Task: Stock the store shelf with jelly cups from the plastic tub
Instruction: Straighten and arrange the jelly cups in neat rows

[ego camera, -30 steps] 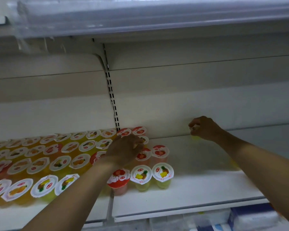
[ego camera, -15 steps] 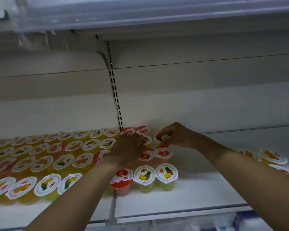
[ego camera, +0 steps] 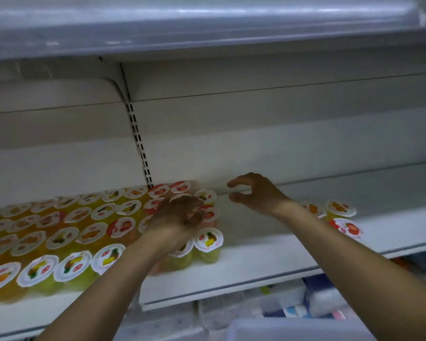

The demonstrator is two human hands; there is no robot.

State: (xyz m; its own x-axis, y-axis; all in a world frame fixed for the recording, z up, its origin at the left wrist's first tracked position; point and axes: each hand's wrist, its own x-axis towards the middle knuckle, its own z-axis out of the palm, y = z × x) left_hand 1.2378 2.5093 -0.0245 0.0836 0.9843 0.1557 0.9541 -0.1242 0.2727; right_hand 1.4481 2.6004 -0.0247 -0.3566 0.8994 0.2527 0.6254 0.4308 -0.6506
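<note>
Rows of jelly cups (ego camera: 67,238) with round fruit-printed lids fill the left part of the white shelf (ego camera: 268,264). My left hand (ego camera: 177,219) rests on top of the cups at the right end of those rows, fingers stretched forward and hiding the lids beneath. A yellow jelly cup (ego camera: 205,196) stands at the back of the shelf. Just right of it, my right hand (ego camera: 256,195) hovers with loosely curved fingers and holds nothing. The translucent plastic tub (ego camera: 293,327) shows only its rim at the bottom edge.
Three more cups stand apart on the right of the shelf, among them an orange-lidded cup (ego camera: 341,208) and a red-lidded cup (ego camera: 346,228). The upper shelf (ego camera: 207,28) overhangs close above. Packaged goods (ego camera: 325,296) sit on the shelf below.
My right hand carried a cup leftward, set it at the back beside the red-lidded cups, let go and drew back a little to the right. My left hand stayed on the cups.
</note>
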